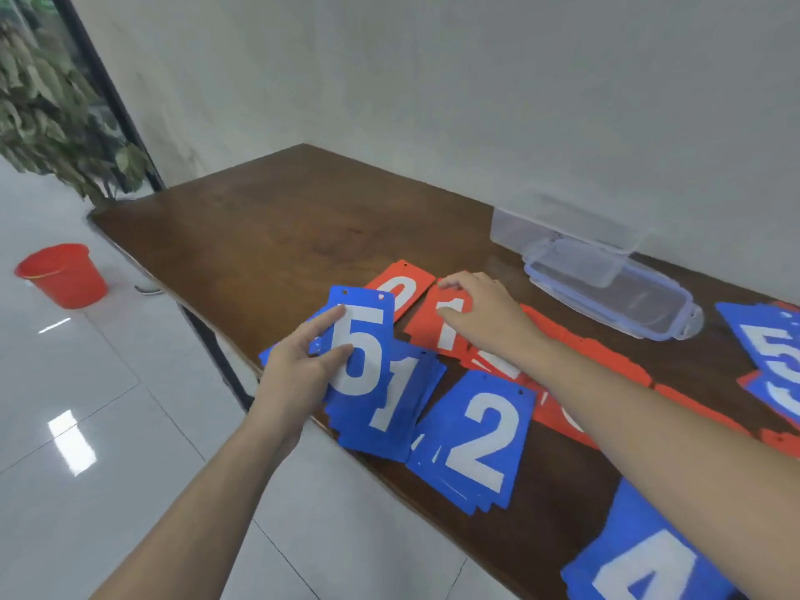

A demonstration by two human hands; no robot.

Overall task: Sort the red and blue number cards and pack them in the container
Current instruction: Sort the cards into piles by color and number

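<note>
My left hand (303, 365) grips a stack of blue cards with a blue 5 card (363, 339) on top, at the table's left edge. Under it lies a blue 1 card (407, 396), and beside that a blue 2 pile (480, 439). My right hand (480, 313) rests with curled fingers on a red 1 card (433, 326); a red 0 card (402, 283) lies just behind. More red cards (606, 352) trail under my right forearm. The clear container (541, 227) stands by the wall, its lid (614, 292) flat in front.
A blue 4 card (640, 565) lies at the near edge, and blue 5 cards (770, 344) at the far right. The brown wooden table (281, 218) runs along a white wall. A red bucket (65, 275) and a leafy plant (52, 106) stand on the floor at left.
</note>
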